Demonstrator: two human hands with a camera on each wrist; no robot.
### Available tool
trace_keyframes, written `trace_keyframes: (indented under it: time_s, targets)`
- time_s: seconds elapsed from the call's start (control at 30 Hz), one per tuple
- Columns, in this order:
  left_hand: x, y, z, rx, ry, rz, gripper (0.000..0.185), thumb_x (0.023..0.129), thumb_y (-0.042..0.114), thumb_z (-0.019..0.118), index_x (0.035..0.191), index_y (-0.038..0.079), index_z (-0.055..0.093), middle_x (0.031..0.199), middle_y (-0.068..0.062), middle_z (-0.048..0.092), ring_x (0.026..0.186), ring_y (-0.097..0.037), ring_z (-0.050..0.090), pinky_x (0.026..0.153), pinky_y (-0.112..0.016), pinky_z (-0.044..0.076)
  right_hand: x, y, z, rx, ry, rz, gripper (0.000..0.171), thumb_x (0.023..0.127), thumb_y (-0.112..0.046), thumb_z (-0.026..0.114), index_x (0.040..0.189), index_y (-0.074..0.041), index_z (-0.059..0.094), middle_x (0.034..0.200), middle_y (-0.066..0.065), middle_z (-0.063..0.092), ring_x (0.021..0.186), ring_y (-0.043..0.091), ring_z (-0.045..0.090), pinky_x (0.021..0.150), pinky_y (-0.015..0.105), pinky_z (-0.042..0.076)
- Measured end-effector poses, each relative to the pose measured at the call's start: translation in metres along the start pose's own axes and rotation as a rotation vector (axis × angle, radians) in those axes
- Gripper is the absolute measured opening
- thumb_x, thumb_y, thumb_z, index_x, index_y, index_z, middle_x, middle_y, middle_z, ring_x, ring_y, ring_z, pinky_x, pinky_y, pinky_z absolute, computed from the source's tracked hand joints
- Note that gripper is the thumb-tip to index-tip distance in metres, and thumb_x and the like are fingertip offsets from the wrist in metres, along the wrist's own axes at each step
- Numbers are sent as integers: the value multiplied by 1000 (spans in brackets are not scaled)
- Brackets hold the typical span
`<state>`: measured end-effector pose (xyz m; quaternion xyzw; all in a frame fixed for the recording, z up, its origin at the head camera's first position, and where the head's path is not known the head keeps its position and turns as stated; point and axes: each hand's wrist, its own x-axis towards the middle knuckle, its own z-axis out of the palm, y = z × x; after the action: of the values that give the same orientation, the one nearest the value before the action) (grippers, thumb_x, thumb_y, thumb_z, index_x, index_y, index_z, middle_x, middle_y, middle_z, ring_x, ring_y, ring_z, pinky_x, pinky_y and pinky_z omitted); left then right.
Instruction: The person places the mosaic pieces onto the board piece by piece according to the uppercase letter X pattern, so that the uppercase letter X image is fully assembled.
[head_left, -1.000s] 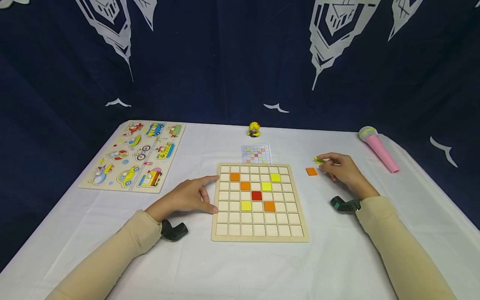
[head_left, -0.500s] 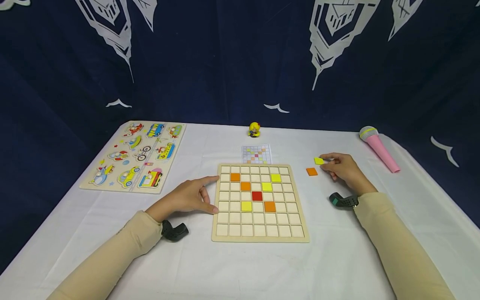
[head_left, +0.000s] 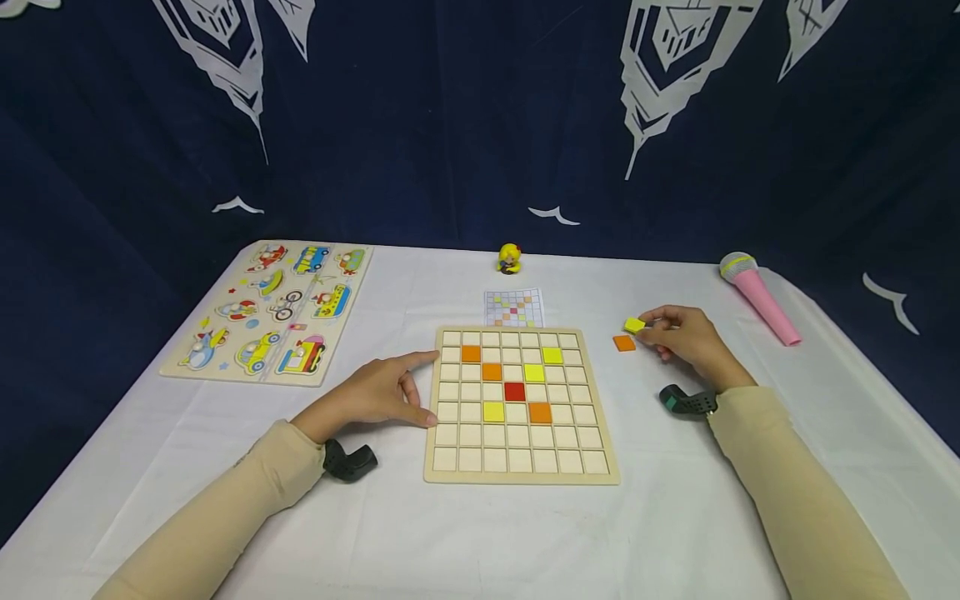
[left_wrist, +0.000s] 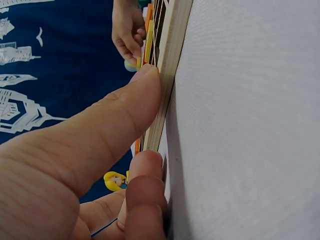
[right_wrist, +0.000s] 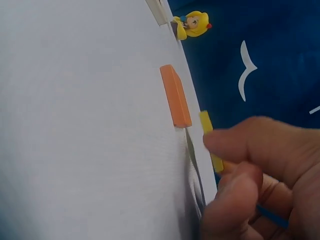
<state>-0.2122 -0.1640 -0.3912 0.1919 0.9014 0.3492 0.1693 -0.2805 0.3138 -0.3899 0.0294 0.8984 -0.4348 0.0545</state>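
Big white worktop [head_left: 525, 533], with a wooden grid board [head_left: 521, 406] in the middle. Mostly bare squares on the board. Six tiles in so far: three orange, two yellow and one red tile [head_left: 513, 391] in the centre. Looks like an early part of the work, with many squares left if judged by the little pattern card [head_left: 513, 307] lying just past the board's far edge. Too small to read the card square by square.

Off to the left, a vehicle puzzle board [head_left: 273, 310]. Far right, a pink toy microphone [head_left: 756, 298]. At the back, a small yellow-haired toy figure [head_left: 508, 259].

Left hand [head_left: 371, 395] flat on the cloth, thumb and first finger pressed against the board's left edge, fingers straight, holding nothing.

Right hand [head_left: 686, 342] out to the right of the board, fingers curled, pinching a yellow tile [head_left: 634, 325] at the fingertips. Lifted a little off the cloth, as seen from the right wrist view. Not over the board yet.

One more orange tile [head_left: 623, 342] flat on the cloth, just beside the yellow one, between hand and board, untouched.
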Motion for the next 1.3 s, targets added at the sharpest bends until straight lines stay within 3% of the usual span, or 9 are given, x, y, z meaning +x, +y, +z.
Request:
trace_keyframes:
  time_s: [0.4,0.63,0.87,1.3]
  targets:
    - [1,-2,0,-8,5,4,102,80,28,99,163,3,45,81,-1,68,66,-16,55,66,-31,43,-13,-30,10,45,-21,-197,41,96,-7,79,130,11,66,90,1,60,62,9,58,61,24,54]
    - [1,-2,0,-10,4,6,102,80,28,99,163,3,45,81,-1,68,66,-16,55,66,-31,44,-22,-51,21,76,-81,-230,37,96,-5,78,129,9,68,94,2,62,68,10,65,64,26,56]
    - [0,-2,0,-6,3,16,102,79,28,99,162,2,46,81,-1,68,67,-16,56,67,-31,44,-36,-73,37,11,-109,-292,35,92,-4,80,124,6,72,102,9,63,60,11,56,60,29,51]
    - [1,-3,0,-10,3,20,102,80,27,99,163,2,45,82,-1,68,66,-16,56,67,-32,45,-61,-98,70,-15,-206,-355,28,87,-3,84,113,2,76,101,10,64,69,14,58,59,29,53]
